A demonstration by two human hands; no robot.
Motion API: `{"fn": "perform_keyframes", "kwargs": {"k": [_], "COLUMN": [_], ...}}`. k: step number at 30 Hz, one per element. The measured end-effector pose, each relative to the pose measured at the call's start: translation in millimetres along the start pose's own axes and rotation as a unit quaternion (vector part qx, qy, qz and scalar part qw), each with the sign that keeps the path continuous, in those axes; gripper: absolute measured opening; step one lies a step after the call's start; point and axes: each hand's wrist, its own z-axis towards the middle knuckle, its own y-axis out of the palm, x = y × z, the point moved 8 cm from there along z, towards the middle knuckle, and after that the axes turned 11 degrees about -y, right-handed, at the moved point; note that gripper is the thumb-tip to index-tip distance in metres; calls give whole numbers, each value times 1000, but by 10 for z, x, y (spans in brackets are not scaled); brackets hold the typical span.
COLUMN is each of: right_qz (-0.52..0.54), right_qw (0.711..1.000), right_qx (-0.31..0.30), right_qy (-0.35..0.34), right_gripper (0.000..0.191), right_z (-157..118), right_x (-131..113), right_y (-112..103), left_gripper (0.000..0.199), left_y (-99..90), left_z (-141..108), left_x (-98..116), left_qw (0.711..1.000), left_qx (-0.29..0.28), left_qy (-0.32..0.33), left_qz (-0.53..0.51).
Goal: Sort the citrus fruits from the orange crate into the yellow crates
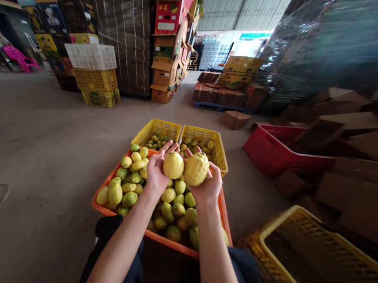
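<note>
My left hand, palm up, cradles a fairly smooth, round yellow lemon. Beside it, my right hand holds a larger lemon with bumpy, ridged skin. The two fruits are side by side, very close together, and some fingers reach out beyond them. Both hands are above an orange crate full of yellow and green lemons, some blotched with brown. My forearms hide part of that pile.
Behind it stand two yellow crates, left and right, with more fruit inside. At the lower right is another yellow crate. A red bin and flattened cardboard lie to the right. Stacked cartons rise behind.
</note>
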Motion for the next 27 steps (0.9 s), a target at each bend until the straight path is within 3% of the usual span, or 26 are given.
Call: {"fn": "perform_keyframes", "kwargs": {"k": [6, 12, 16, 21, 24, 27], "right_qz": [-2, -38, -12, -39, -89, -106], "right_qw": [999, 995, 998, 997, 994, 991], "right_qx": [36, 89, 53, 32, 33, 47], "right_qy": [-24, -36, -27, -53, -60, -62], "right_gripper": [36, 35, 43, 38, 36, 36], "right_z": [64, 120, 80, 33, 24, 3], "right_x": [-17, 64, 168, 216, 222, 190], "right_y": [-28, -273, -188, -90, -112, -126], "left_gripper": [20, 11, 20, 17, 9, 17], "left_y": [-28, -218, -193, -158, -212, -260], "left_z": [52, 90, 75, 20, 21, 53], "left_x": [-125, -255, -242, -147, -169, -232], "left_qw": [999, 989, 989, 987, 985, 990], "left_qx": [32, 133, 109, 107, 131, 125], "left_qy": [-17, 22, 41, 66, 53, 30], "left_qz": [-22, -54, -86, -103, -100, -56]}}
